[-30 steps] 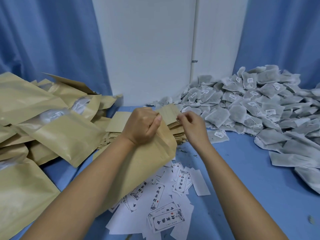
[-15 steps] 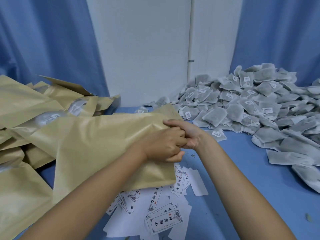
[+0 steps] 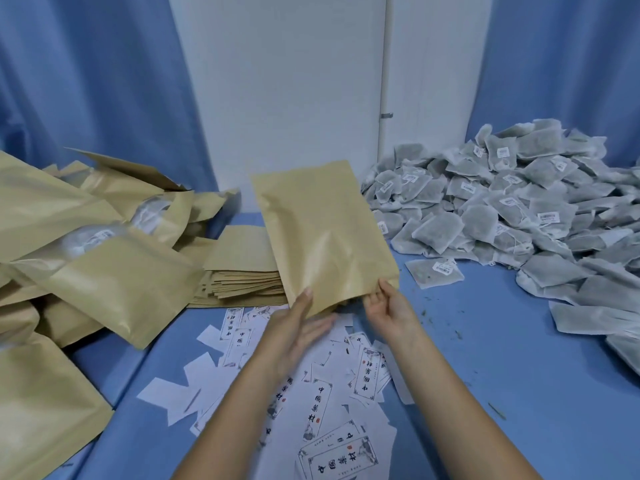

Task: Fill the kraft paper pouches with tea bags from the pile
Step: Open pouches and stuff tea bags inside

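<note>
Backdrop is pretty plain: a white wall [image 3: 277, 81] at the far middle, with a thin white vertical strip [image 3: 383, 64] running down it and a small metal clip [image 3: 386, 115] fixed on that strip. A blue curtain hangs on the left [image 3: 86, 81] and another on the right [image 3: 561, 57], both in loose folds. The work surface [image 3: 519, 375] is covered in matching blue. Lighting looks soft and even, no harsh shadows.

A small packing workroom: heaped tea bags [image 3: 502, 202], stacked kraft pouches [image 3: 242, 275], loose labels [image 3: 322, 407], blue curtains [image 3: 86, 81].
</note>
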Motion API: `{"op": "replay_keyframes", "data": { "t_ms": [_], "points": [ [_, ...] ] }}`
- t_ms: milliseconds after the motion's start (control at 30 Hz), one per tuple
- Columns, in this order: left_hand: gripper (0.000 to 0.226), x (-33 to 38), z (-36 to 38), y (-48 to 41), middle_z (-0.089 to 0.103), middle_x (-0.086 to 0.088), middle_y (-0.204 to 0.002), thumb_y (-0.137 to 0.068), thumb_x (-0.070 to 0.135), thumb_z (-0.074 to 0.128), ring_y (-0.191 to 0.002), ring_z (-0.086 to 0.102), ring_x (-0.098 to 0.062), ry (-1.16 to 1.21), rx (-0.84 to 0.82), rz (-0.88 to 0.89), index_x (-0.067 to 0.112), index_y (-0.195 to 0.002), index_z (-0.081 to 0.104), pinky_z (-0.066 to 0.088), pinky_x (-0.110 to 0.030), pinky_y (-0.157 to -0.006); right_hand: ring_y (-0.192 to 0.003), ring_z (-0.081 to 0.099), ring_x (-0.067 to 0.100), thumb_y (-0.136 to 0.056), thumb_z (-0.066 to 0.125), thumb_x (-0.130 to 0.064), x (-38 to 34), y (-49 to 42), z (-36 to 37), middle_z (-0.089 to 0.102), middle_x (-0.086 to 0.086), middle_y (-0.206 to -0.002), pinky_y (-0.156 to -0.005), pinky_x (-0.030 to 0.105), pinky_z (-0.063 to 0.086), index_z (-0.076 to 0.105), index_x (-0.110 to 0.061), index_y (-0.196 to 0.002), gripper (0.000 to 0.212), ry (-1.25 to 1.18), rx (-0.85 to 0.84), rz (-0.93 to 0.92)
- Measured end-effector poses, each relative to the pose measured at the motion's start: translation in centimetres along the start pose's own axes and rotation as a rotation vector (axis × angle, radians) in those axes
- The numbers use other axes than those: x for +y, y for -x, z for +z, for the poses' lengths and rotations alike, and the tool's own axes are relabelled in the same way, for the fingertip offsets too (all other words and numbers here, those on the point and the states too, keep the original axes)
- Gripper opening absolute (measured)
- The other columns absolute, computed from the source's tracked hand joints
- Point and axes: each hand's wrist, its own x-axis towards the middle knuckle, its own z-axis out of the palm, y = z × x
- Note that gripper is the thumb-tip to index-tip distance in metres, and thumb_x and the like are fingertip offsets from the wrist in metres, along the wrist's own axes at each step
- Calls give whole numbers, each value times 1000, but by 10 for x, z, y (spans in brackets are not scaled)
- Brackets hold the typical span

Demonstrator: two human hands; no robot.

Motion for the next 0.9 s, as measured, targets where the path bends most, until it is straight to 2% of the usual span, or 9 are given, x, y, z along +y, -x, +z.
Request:
{"op": "replay_keyframes", "data": {
  "t_ms": [67, 200, 333, 433, 500, 600, 667, 800, 900],
  "points": [
    [34, -6, -3, -9, 64, -10, -118, -85, 17, 67, -94, 69, -32, 188, -14, -25, 7, -115, 53, 58, -34, -79, -107, 61, 24, -97, 47, -1, 5, -6, -11, 65, 9, -106, -90, 37, 48, 56, -1, -109, 15, 84, 40, -38],
    [30, -16, -14, -24, 72, -18, -96, -85, 0, 66, -80, 72, -31, 53, 172, 8, -3, -113, 57, 59, -27, -62, -76, 65, 14, -87, 62, 1, 3, -13, -24, 65, 10, -85, -65, 21, 58, 59, -1, -83, 6, 389, 166, -217],
    [27, -11, -22, -32, 73, -17, -91, -82, -5, 66, -77, 72, -30, 76, 161, -7, -7, -108, 58, 57, -25, -59, -57, 65, 10, -84, 63, 6, -5, -18, -28, 63, 7, -71, -56, 18, 56, 57, -1, -71, 16, 431, 222, -292],
    [28, -9, -25, -32, 72, -19, -94, -81, -5, 66, -79, 71, -33, 92, 159, -31, -13, -107, 59, 58, -25, -60, -61, 60, 16, -83, 63, 8, -4, -17, -26, 62, 9, -75, -55, 21, 53, 57, -1, -73, 14, 462, 225, -302],
    [28, -10, -24, -31, 72, -18, -95, -81, -5, 65, -80, 71, -33, 89, 167, -26, -13, -107, 59, 58, -26, -62, -53, 57, 13, -83, 63, 8, -5, -15, -26, 61, 7, -69, -48, 18, 49, 57, -2, -71, 16, 484, 222, -321],
    [28, -14, -21, -29, 72, -18, -94, -82, -5, 65, -75, 72, -29, 82, 188, -2, -13, -108, 59, 57, -24, -60, -53, 63, 10, -85, 63, 3, -3, -10, -26, 65, 4, -61, -50, 17, 50, 57, -1, -70, 17, 442, 186, -324],
    [28, -15, -21, -29, 72, -17, -95, -82, -3, 65, -74, 72, -27, 50, 209, 9, -12, -108, 60, 58, -24, -63, -56, 65, 7, -87, 63, 0, -2, -7, -26, 66, 1, -60, -52, 16, 51, 57, -1, -71, 17, 439, 160, -324],
    [31, -15, -28, -29, 73, -15, -93, -82, 0, 67, -81, 72, -30, 4, 187, 9, -10, -111, 60, 53, -38, -92, -57, 61, 12, -87, 63, 0, 0, -4, -25, 66, 5, -68, -52, 17, 51, 62, -3, -72, 15, 542, 159, -362],
    [30, -15, -28, -29, 73, -15, -92, -83, 0, 66, -81, 72, -31, -14, 168, 17, -9, -110, 60, 53, -39, -90, -53, 60, 10, -87, 62, 1, 1, -4, -24, 65, 3, -64, -50, 17, 50, 62, -4, -73, 15, 527, 170, -401]
  ]
}}
